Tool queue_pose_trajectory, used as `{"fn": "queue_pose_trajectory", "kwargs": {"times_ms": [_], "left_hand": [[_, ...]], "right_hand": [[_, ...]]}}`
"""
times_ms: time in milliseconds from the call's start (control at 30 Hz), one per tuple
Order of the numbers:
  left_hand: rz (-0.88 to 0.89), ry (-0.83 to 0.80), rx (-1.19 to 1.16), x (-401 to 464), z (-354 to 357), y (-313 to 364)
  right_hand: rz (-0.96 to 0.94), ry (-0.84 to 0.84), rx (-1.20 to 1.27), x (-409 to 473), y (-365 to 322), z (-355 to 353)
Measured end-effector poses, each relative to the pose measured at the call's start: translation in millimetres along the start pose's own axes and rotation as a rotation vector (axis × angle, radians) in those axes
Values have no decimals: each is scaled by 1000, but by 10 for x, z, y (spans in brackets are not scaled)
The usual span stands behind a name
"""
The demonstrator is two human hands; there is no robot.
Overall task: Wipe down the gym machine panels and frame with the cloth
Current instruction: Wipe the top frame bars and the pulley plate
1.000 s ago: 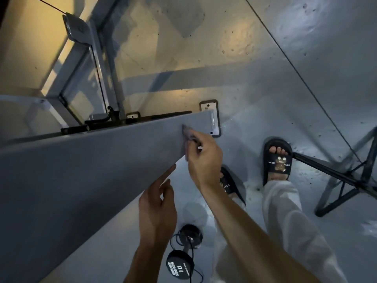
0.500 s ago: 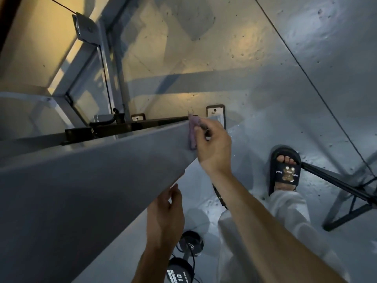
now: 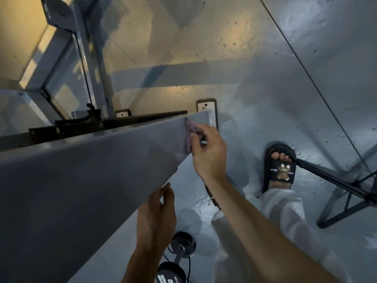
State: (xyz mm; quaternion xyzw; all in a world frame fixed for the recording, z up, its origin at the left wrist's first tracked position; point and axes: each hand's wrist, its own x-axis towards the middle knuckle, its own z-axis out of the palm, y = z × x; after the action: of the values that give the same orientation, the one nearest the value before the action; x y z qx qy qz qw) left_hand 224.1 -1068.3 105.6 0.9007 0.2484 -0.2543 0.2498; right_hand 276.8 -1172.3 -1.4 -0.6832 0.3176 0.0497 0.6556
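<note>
Cloth (image 3: 188, 137), bunched in the curled fingers (image 3: 195, 137) of the right hand (image 3: 210, 154), has slid further along the grey panel (image 3: 91, 180) over the last second and now sits near its far end. The left hand (image 3: 157, 217) rests below with straight fingers against the panel's lower edge, holding nothing. This face looks nearly wiped; the frame (image 3: 85, 48) beyond the fingers is probably next.

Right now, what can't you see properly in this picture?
All in the head view:
- Cloth: mostly hidden behind the right hand gripping it against the grey panel.
- Left hand: fingertips go behind the panel's lower edge.
- Dumbbell: cut off by the bottom edge, label unreadable.
- Left sandal: covered by the right arm.
</note>
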Motion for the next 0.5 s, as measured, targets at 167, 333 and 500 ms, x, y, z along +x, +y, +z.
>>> {"fn": "queue_pose_trajectory", "kwargs": {"times_ms": [167, 333, 500], "left_hand": [[15, -29, -12, 123, 159, -149], [12, -53, 8, 222, 336, -105], [31, -35, 7, 328, 416, -89]], "right_hand": [[-91, -20, 18, -433, -162, -36], [-6, 22, 25, -249, 237, 37], [122, 0, -81, 168, 817, 91]]}}
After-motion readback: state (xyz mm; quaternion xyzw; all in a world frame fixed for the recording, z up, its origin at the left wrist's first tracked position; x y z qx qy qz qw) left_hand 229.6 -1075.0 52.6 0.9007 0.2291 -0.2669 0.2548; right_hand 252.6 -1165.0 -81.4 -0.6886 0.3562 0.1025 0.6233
